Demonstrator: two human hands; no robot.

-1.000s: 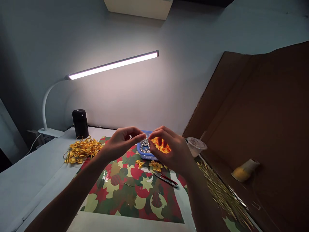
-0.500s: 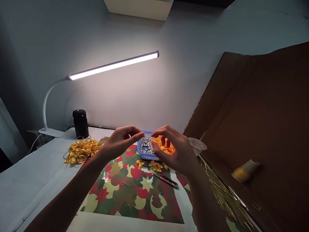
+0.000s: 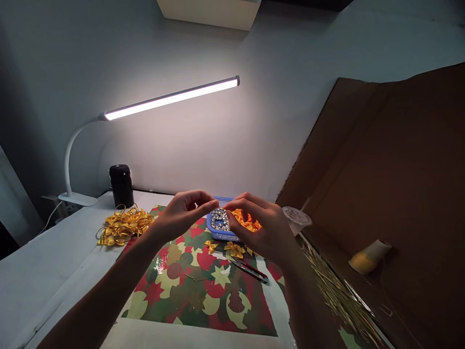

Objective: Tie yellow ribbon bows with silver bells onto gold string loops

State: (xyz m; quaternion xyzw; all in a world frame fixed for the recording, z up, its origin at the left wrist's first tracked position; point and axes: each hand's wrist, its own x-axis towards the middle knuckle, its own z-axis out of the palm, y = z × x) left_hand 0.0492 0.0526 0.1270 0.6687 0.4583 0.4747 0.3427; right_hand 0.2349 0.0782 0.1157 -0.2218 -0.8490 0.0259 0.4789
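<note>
The patterned sheet [image 3: 189, 305] carries a utility knife [image 3: 250, 270] and a few loose gold bows [image 3: 235, 250]. Beyond, the left hand [image 3: 183, 213] and right hand [image 3: 267, 225] nearly meet fingertip to fingertip, each grip narrow, though I cannot tell whether either holds anything. Silver beads [image 3: 218, 213] and orange pieces [image 3: 250, 224] fill much of the blue basket [image 3: 223, 236], apparently unused, while the corded gold heap [image 3: 125, 225] at left looks finished.

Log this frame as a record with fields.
Left hand: thumb and forefinger tips close together; held item, if any, unclear
Right hand: fingertips beside the left hand's; grip unclear
Basket: blue, holding silver beads and orange pieces
In front of basket: gold bows, slim tool, patterned sheet
Left side: gold ribbon pile, black container, lit lamp
Right side: lidded cup, gold stems
</note>
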